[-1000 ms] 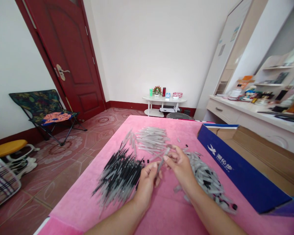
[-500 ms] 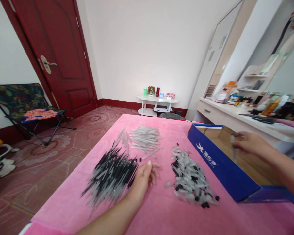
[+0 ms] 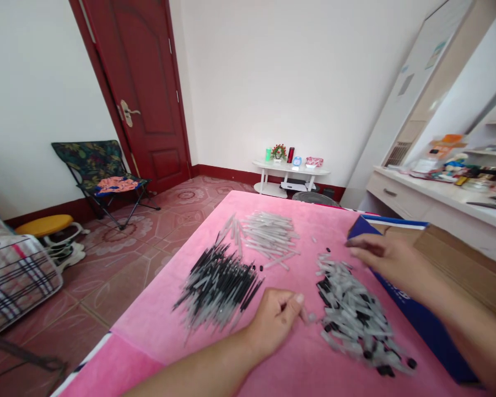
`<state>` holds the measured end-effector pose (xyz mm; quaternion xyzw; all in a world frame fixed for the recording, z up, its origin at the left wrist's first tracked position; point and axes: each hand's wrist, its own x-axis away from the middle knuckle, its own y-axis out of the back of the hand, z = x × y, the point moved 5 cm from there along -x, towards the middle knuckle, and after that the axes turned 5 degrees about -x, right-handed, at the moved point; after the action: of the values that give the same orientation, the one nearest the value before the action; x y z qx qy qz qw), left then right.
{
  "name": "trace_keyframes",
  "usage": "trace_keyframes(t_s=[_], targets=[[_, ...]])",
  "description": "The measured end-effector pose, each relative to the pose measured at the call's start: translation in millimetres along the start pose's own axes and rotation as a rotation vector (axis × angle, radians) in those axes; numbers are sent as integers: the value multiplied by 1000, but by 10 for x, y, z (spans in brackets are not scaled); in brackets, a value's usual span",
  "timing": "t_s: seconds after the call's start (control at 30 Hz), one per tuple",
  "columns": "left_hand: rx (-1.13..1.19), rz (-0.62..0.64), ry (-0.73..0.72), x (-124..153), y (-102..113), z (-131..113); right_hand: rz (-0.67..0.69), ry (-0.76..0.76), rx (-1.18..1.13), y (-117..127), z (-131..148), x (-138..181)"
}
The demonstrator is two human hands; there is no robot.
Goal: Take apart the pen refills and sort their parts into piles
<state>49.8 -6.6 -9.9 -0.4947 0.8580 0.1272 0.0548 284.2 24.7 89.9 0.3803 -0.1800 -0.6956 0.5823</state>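
Observation:
My left hand point(image 3: 278, 318) is closed, its fingertips at a small translucent pen cap point(image 3: 312, 318) beside the cap pile. My right hand point(image 3: 382, 258), blurred, hangs over the near wall of the blue cardboard box point(image 3: 427, 325); its fingers are slightly apart and nothing shows in them. Between the hands and the box lies a heap of clear pen caps point(image 3: 351, 309) mixed with small black plugs point(image 3: 385, 370). To the left of my left hand is a pile of black-tipped pen refills point(image 3: 219, 289). Behind them lie whitish clear pen barrels point(image 3: 269, 231).
A pink cloth point(image 3: 157, 325) covers the table. A few black plugs point(image 3: 258, 268) lie near the refills. Beyond stand a low white table point(image 3: 289, 168), a white dresser point(image 3: 421, 187), a folding chair point(image 3: 95, 165) and a yellow stool point(image 3: 45, 225).
My right hand has come left out of the box; the clear pen it held no longer shows. My left hand has moved right to the stray cap and closed. The view has turned left.

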Motion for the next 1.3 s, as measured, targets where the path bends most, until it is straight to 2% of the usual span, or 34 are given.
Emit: trace_keyframes(t_s=[0.07, 0.13, 0.2, 0.3, 0.43, 0.5, 0.57, 0.67, 0.73, 0.8, 0.83, 0.97, 1.03, 1.1, 1.17, 1.3], targets=[[-81, 48, -75, 45, -32, -64, 112, 78, -12, -570, 219, 25], [-156, 79, -137, 80, -52, -107, 171, 172, -22, -1036, 351, 42], [-195, 108, -174, 104, -63, -131, 177, 227, 11, -1347, 406, 33], [-189, 131, -168, 113, -61, -125, 173, 224, 164, -1595, 404, -8], [-84, 82, -100, 78, -33, -61, 176, 177, 317, -1683, 390, -42], [5, 45, -43, 47, -15, -15, 132, 172, 257, -1634, 427, -40], [93, -5, 32, 9, 20, 33, 12, 189, 102, -1509, 510, -20], [164, -195, 60, -48, 161, 49, -170, 201, -181, -1302, 644, 57], [161, -388, -2, -66, 300, 13, -194, 158, -353, -1246, 702, 110], [161, -491, -54, -77, 387, -23, -157, 107, -502, -1260, 746, 147], [172, -488, -67, -88, 399, -33, -137, 86, -563, -1277, 765, 161], [216, -344, -89, -144, 361, -43, -81, 34, -640, -1325, 807, 179], [212, -347, -94, -167, 400, -46, -83, 23, -650, -1321, 790, 179], [198, -422, -97, -195, 519, -64, -90, 17, -632, -1331, 751, 189], [195, -536, -102, -227, 698, -99, -35, 36, -546, -1413, 732, 218], [229, -739, -146, -272, 1052, -174, 289, 216, -309, -1789, 873, 388]])
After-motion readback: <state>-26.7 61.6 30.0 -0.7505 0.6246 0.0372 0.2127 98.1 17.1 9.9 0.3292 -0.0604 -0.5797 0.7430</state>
